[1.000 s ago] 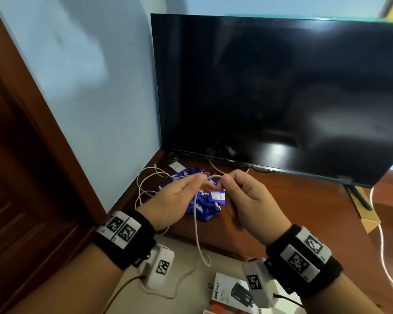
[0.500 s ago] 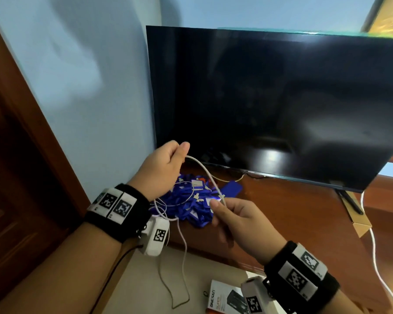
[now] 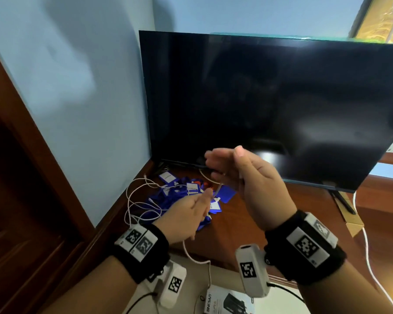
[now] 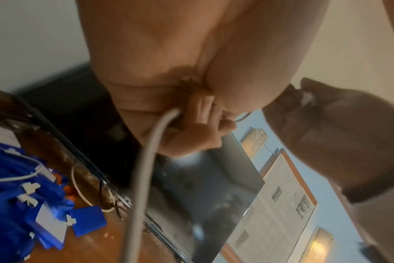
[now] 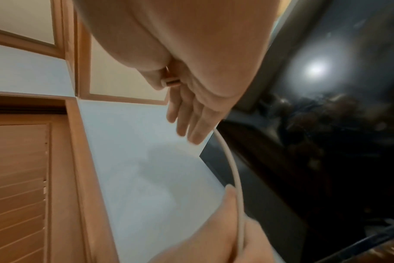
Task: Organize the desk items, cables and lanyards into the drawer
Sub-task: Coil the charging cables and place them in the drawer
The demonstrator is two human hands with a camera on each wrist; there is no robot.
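Since half a second ago the hands have swapped heights: the left hand (image 3: 188, 214) has dropped low over the pile, and the right hand (image 3: 243, 177) has risen in front of the television (image 3: 270, 105). Between them runs the white cable (image 3: 217, 192), a thin, smooth, round cord; the left fingers (image 4: 191, 128) are curled round it, and its slack hangs below that hand over the counter (image 3: 259, 223) edge. The right fingers (image 5: 191, 121) are straight and apart, with the cable passing beside their tips; whether they pinch it I cannot tell. This looks like winding the cable into a coil before stowing it, so the next move probably calls for another loop laid round the right hand. Beyond the left fingers lie tangled blue lanyards (image 3: 182, 193) with flat white cards, plus more thin white cables (image 3: 138, 200) on glossy brown wood.
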